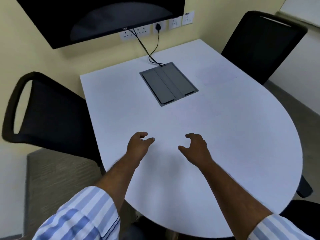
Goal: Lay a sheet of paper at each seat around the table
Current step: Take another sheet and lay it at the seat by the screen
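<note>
My left hand (138, 145) and my right hand (195, 146) hover side by side over the near middle of the white table (121, 104). Both hold nothing, and their fingers are curled and apart. A sheet of white paper (216, 77) lies at the far right seat, in front of the right black chair (261, 44); its edges are faint against the white top. I cannot make out any paper under my hands or at the left black chair (46, 111).
A grey cable box (168, 83) is set into the table's far middle, with black cables (152, 56) running up to wall sockets (143, 31). A dark screen (97, 16) hangs on the wall. Another dark chair (301, 213) shows at the near right.
</note>
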### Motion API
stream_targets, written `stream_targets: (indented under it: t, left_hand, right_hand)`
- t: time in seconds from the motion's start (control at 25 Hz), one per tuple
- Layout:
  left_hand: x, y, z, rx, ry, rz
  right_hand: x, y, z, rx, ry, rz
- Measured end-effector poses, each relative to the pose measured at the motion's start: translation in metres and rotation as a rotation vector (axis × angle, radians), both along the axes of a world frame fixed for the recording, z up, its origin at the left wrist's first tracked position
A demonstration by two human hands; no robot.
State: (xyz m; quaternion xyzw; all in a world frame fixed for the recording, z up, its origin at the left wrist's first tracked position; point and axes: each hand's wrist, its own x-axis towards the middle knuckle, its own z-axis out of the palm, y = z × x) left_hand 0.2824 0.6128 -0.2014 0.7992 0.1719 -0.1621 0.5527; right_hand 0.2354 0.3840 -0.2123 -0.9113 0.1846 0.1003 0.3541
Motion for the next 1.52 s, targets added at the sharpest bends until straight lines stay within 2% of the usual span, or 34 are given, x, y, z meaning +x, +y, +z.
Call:
stream_targets:
  t: [0.16, 0.4, 0.6, 0.8, 0.96, 1.08, 1.16, 1.52]
  left_hand:
    - [0.060, -0.026, -0.030, 0.022, 0.041, -0.107]
    - [0.165, -0.056, -0.078, -0.063, 0.186, -0.222]
    - [0.235, -0.080, -0.110, 0.058, 0.118, -0.370]
    - [0.286, -0.105, -0.140, 0.140, 0.086, -0.441]
    - [0.300, -0.121, -0.162, 0.330, -0.027, -0.577]
    - [0.293, -0.129, -0.166, 0.545, -0.147, -0.690]
    - [0.284, -0.133, -0.168, 0.620, -0.220, -0.732]
    - [0.276, -0.129, -0.185, 0.628, -0.216, -0.720]
  right_hand:
    - [0.036, -0.010, -0.018, -0.028, 0.041, -0.039]
    - [0.106, 0.001, -0.066, -0.071, 0.174, -0.101]
    - [0.153, 0.015, -0.111, -0.068, 0.261, -0.172]
    - [0.173, 0.030, -0.141, -0.176, 0.382, -0.105]
    - [0.177, 0.041, -0.150, -0.253, 0.400, -0.107]
    - [0.182, 0.043, -0.151, -0.249, 0.395, -0.140]
    - [0.183, 0.045, -0.150, -0.241, 0.389, -0.164]
    - [0.180, 0.032, -0.141, -0.230, 0.331, -0.219]
